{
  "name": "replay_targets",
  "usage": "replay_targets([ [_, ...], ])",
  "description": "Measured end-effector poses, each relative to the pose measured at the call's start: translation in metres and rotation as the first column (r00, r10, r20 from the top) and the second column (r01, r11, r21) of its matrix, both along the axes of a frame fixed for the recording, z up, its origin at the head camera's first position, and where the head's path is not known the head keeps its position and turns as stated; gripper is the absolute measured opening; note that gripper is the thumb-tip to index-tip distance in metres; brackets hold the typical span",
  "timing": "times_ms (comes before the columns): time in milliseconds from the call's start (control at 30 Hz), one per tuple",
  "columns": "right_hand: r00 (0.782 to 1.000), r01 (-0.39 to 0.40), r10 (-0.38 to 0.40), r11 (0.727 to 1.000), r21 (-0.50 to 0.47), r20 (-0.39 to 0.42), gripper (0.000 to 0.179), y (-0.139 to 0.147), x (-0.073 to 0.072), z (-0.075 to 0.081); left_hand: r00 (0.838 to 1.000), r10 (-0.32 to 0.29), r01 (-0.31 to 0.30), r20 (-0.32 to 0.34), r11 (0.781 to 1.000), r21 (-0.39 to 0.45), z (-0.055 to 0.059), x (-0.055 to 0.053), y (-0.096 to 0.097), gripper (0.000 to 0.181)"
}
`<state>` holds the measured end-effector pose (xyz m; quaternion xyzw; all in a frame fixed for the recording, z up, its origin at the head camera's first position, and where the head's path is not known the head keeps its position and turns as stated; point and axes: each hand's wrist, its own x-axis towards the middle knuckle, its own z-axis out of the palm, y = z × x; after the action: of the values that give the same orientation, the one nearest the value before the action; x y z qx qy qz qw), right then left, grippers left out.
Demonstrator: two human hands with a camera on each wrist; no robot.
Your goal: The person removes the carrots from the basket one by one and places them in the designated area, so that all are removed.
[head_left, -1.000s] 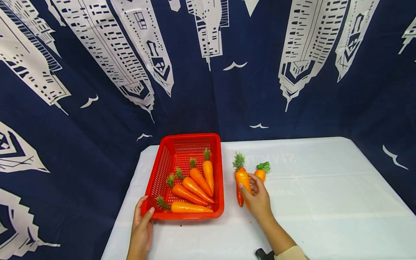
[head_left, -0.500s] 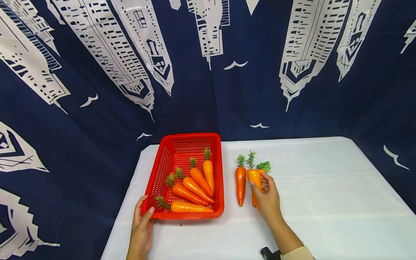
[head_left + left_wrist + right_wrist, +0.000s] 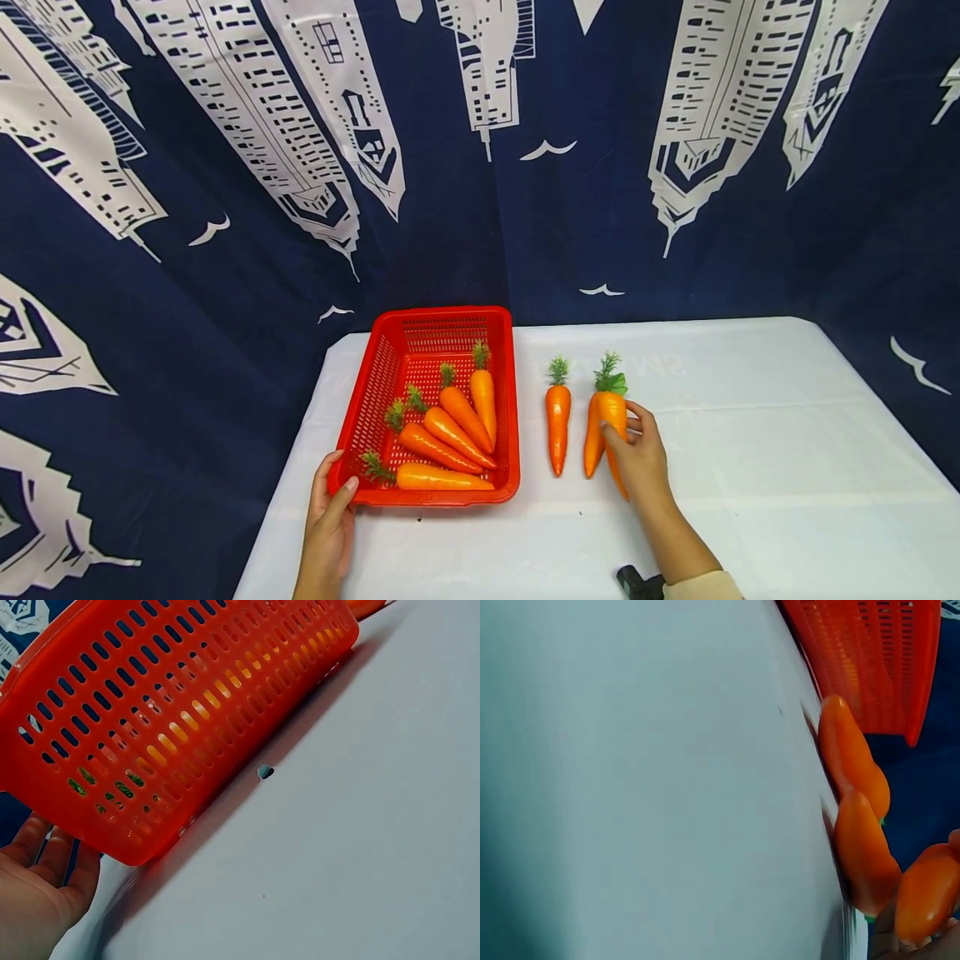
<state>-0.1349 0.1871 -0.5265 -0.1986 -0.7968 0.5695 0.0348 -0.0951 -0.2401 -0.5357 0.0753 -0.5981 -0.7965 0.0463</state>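
My left hand [image 3: 330, 521] grips the near left corner of a red plastic basket [image 3: 431, 498], thumb over the rim. Inside the basket lie several orange carrots [image 3: 447, 435] with green tops. In my right hand [image 3: 642, 454] is a lighter orange carrot [image 3: 615, 410], its feathery top pointing away from me. That carrot overlaps a leafy-topped carrot [image 3: 592, 437] on the table, hiding part of it. To their left lies a redder carrot [image 3: 558, 425]. In the right wrist view, the held carrot [image 3: 928, 892] shows beside the fingers at the lower right corner.
A white cloth [image 3: 772, 450] covers the table. Behind it hangs a dark blue curtain [image 3: 450, 250] printed with white buildings and birds. A small dark speck [image 3: 265, 772] lies near the basket. A black device [image 3: 637, 581] sits at my right wrist.
My right hand has carried its carrot rightward, from over the redder carrot to over the leafy-topped one. The redder carrot now shows fully. My left hand stays on the basket.
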Motion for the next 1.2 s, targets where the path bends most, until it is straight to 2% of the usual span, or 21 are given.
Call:
replay_targets([
  [133, 0.999, -0.018, 0.017, 0.999, 0.026, 0.045, 0.066, 0.007, -0.003, -0.001, 1.0, -0.002, 0.002, -0.004, 1.0, -0.005, 0.0, 0.0, 0.0, 0.053],
  [667, 0.992, -0.067, 0.062, 0.996, 0.051, 0.107, 0.076, 0.021, -0.014, 0.0, 0.999, -0.019, 0.019, -0.03, 1.0, -0.001, -0.001, 0.0, -0.001, 0.053],
  [1200, 0.992, -0.098, 0.103, 0.993, -0.072, 0.072, 0.067, 0.021, -0.022, -0.003, 0.999, -0.018, 0.019, -0.037, 1.0, 0.004, -0.001, 0.0, -0.001, 0.052],
])
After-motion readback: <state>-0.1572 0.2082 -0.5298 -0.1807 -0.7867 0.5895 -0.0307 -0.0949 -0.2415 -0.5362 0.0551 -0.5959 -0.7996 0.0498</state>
